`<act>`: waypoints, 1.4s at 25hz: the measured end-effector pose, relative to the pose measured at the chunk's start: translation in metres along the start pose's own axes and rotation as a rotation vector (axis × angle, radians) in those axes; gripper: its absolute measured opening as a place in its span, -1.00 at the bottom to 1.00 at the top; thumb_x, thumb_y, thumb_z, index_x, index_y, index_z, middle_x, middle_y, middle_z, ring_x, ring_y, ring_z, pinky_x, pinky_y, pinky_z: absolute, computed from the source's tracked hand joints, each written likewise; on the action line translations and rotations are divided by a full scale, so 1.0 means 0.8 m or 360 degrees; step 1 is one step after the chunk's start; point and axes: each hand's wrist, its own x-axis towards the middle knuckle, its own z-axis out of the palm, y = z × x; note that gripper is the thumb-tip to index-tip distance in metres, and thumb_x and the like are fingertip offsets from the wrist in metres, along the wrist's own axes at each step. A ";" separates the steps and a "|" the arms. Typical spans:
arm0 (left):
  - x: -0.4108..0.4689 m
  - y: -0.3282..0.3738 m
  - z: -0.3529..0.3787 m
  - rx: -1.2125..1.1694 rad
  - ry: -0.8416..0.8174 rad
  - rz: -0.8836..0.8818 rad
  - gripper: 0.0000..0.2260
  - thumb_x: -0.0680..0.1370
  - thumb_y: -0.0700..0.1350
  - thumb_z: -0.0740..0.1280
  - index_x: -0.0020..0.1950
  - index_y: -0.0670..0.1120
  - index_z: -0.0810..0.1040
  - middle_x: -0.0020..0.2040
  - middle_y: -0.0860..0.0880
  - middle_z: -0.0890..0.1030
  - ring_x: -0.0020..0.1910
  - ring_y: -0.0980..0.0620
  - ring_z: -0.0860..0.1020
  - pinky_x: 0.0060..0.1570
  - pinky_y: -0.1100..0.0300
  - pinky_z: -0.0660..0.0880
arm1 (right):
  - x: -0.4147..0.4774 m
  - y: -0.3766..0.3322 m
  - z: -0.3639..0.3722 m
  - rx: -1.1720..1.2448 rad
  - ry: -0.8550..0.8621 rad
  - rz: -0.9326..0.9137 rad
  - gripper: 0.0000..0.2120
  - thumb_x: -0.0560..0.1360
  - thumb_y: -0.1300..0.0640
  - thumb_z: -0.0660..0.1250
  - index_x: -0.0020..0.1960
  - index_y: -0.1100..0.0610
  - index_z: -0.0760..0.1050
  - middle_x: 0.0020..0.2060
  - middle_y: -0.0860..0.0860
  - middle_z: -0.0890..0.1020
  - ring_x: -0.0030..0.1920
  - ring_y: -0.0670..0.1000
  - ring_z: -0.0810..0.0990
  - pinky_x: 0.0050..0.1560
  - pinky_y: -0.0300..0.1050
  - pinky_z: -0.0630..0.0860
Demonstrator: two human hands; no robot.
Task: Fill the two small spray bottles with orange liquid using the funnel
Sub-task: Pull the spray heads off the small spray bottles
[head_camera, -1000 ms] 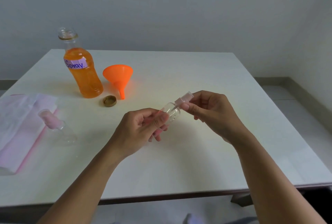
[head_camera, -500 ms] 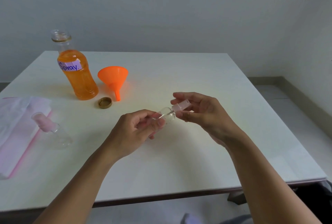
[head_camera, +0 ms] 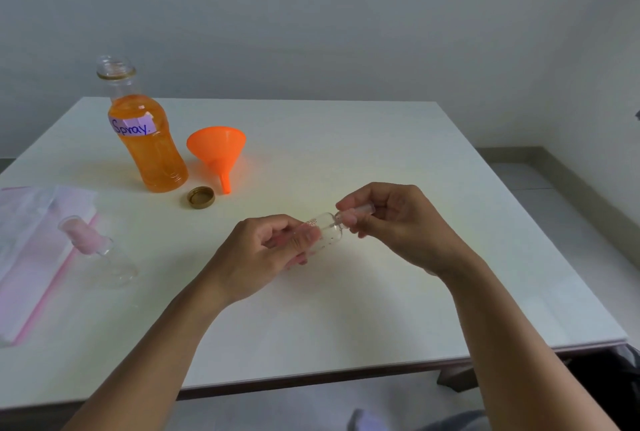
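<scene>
Barely begun: left hand [head_camera: 258, 257] is gripping 1 empty spray bottle [head_camera: 329, 231], right hand [head_camera: 398, 223] pinching its cap [head_camera: 362, 212]; funnel [head_camera: 216, 146] at 11 o'clock and 2nd bottle [head_camera: 116, 266] at 9 are waiting.

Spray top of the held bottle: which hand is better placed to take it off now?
The right hand. It pinches the spray top at the bottle's neck, while the left hand grips the body of the bottle and can likely steady it.
</scene>
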 end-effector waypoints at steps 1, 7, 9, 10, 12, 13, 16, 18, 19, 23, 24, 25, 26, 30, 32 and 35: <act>0.001 0.001 -0.002 0.0020 -0.0015 -0.0005 -0.60 0.47 0.29 0.32 -0.06 -0.03 0.69 -0.24 -0.05 0.68 -0.30 0.14 0.59 -0.27 0.27 0.45 | -0.002 0.003 -0.007 -0.0010 -0.0003 -0.0026 -0.88 0.52 0.26 0.47 0.06 0.16 0.69 -0.10 0.17 0.73 -0.09 0.06 0.69 0.04 -0.14 0.65; -0.001 0.004 -0.011 -0.0039 -0.0043 -0.0049 -0.42 0.38 0.43 0.27 -0.05 -0.06 0.68 -0.21 -0.15 0.65 -0.21 -0.06 0.50 -0.19 0.07 0.42 | -0.019 0.001 -0.035 -0.0266 0.0096 -0.0095 -0.75 0.49 0.33 0.49 0.08 0.06 0.71 -0.02 -0.08 0.69 0.05 -0.07 0.70 0.13 -0.18 0.63; -0.002 0.007 -0.008 -0.0050 -0.0040 -0.0052 -0.46 0.36 0.43 0.28 -0.03 0.01 0.68 -0.16 -0.06 0.70 -0.15 -0.03 0.58 -0.09 0.04 0.50 | -0.027 0.005 -0.042 -0.0439 0.0184 -0.0079 -0.75 0.44 0.24 0.56 0.05 -0.04 0.71 -0.05 -0.11 0.71 0.02 -0.07 0.71 0.14 -0.12 0.64; -0.002 0.008 -0.005 -0.0051 -0.0036 -0.0054 -0.48 0.35 0.42 0.29 -0.02 0.04 0.68 -0.12 -0.01 0.72 -0.10 0.02 0.62 -0.02 0.02 0.53 | -0.033 0.007 -0.049 -0.0537 0.0253 -0.0076 -0.74 0.43 0.20 0.58 0.03 -0.08 0.70 -0.07 -0.14 0.72 0.01 -0.09 0.70 0.13 -0.14 0.63; -0.003 0.008 0.000 -0.0049 -0.0025 -0.0042 -0.56 0.35 0.40 0.34 0.01 0.11 0.65 -0.04 0.06 0.73 -0.03 0.05 0.65 0.07 0.00 0.54 | -0.045 0.010 -0.069 -0.0711 0.0434 -0.0047 -0.74 0.41 0.13 0.59 0.02 -0.16 0.69 -0.11 -0.22 0.72 0.01 -0.16 0.65 0.04 -0.24 0.57; -0.003 0.009 0.004 -0.0039 -0.0016 -0.0034 -0.57 0.35 0.38 0.37 0.04 0.13 0.64 0.00 0.09 0.72 0.00 0.01 0.65 0.10 0.00 0.53 | -0.051 0.012 -0.081 -0.0757 0.0544 -0.0010 -0.75 0.42 0.10 0.59 0.01 -0.18 0.69 -0.12 -0.25 0.71 0.00 -0.18 0.63 -0.01 -0.28 0.54; 0.000 0.012 0.026 -0.0092 0.0039 0.0012 -0.57 0.35 0.28 0.50 0.10 0.08 0.59 0.03 0.11 0.72 0.04 -0.08 0.64 0.14 -0.02 0.51 | -0.063 0.032 -0.111 -0.0565 0.0828 0.0087 -0.81 0.47 0.09 0.54 0.06 -0.11 0.70 -0.14 -0.22 0.74 -0.07 -0.16 0.69 0.02 -0.21 0.63; 0.012 0.019 0.053 -0.0155 0.0085 0.0076 -0.60 0.35 0.12 0.54 0.10 0.02 0.58 0.02 0.10 0.72 0.04 -0.05 0.65 0.15 0.01 0.54 | -0.065 0.050 -0.126 -0.0440 0.0958 0.0168 -0.82 0.49 0.11 0.52 0.08 -0.02 0.70 -0.16 -0.13 0.76 -0.12 -0.09 0.74 0.09 -0.05 0.67; 0.018 0.024 0.068 -0.0182 0.0110 0.0117 -0.60 0.34 0.08 0.55 0.10 0.00 0.57 0.02 0.10 0.72 0.03 -0.01 0.66 0.14 0.04 0.55 | -0.063 0.060 -0.128 -0.0445 0.1004 0.0204 -0.84 0.50 0.13 0.50 0.08 0.02 0.70 -0.18 -0.08 0.77 -0.14 -0.08 0.75 0.08 -0.04 0.68; 0.062 0.036 0.136 -0.0205 0.0126 0.0256 -0.64 0.38 0.05 0.55 0.12 0.02 0.58 0.04 0.08 0.70 0.02 0.09 0.66 0.12 0.12 0.57 | -0.060 0.083 -0.140 -0.0573 0.1113 0.0234 -0.90 0.52 0.17 0.48 0.02 0.11 0.71 -0.04 -0.12 0.75 -0.21 -0.23 0.70 -0.20 -0.48 0.55; 0.070 0.037 0.149 -0.0190 0.0120 0.0271 -0.64 0.39 0.02 0.56 0.13 0.02 0.58 0.06 0.09 0.69 0.03 0.11 0.66 0.13 0.13 0.58 | -0.058 0.087 -0.139 -0.0591 0.1115 0.0227 -0.90 0.51 0.17 0.49 0.02 0.12 0.71 -0.02 -0.13 0.75 -0.22 -0.25 0.69 -0.22 -0.51 0.52; 0.079 0.038 0.160 -0.0180 0.0108 0.0285 -0.63 0.40 0.00 0.56 0.15 0.01 0.57 0.07 0.09 0.68 0.04 0.12 0.65 0.13 0.16 0.58 | -0.056 0.090 -0.138 -0.0609 0.1113 0.0223 -0.89 0.50 0.17 0.50 0.02 0.12 0.71 -0.02 -0.13 0.74 -0.21 -0.24 0.69 -0.21 -0.51 0.52; 0.087 0.039 0.172 -0.0170 0.0100 0.0296 -0.62 0.41 -0.02 0.56 0.17 0.00 0.57 0.08 0.09 0.67 0.04 0.13 0.64 0.13 0.19 0.57 | -0.054 0.094 -0.140 -0.0621 0.1118 0.0231 -0.89 0.50 0.17 0.50 0.02 0.12 0.70 -0.02 -0.13 0.74 -0.20 -0.23 0.69 -0.20 -0.50 0.53; 0.106 0.037 0.197 -0.0121 0.0134 0.0296 -0.61 0.40 -0.01 0.56 0.19 0.00 0.57 0.06 0.11 0.66 0.02 0.17 0.63 0.09 0.27 0.56 | -0.052 0.102 -0.144 -0.0566 0.1136 0.0262 -0.83 0.51 0.12 0.47 0.10 0.05 0.65 -0.14 -0.12 0.74 -0.24 -0.23 0.68 -0.23 -0.46 0.55; 0.108 0.035 0.203 -0.0108 0.0158 0.0279 -0.60 0.39 0.00 0.56 0.18 0.01 0.58 0.05 0.11 0.67 0.01 0.20 0.63 0.08 0.30 0.56 | -0.052 0.106 -0.144 -0.0556 0.1106 0.0298 -0.81 0.52 0.09 0.45 0.14 0.03 0.63 -0.21 -0.13 0.73 -0.26 -0.24 0.67 -0.27 -0.47 0.51; 0.107 0.030 0.205 -0.0094 0.0164 0.0247 -0.50 0.34 0.03 0.60 0.23 0.03 0.55 0.08 0.10 0.66 0.04 0.20 0.62 0.08 0.33 0.54 | -0.052 0.111 -0.144 -0.0534 0.1070 0.0341 -0.74 0.49 0.13 0.48 0.17 0.04 0.62 -0.19 -0.13 0.73 -0.23 -0.19 0.68 -0.24 -0.47 0.51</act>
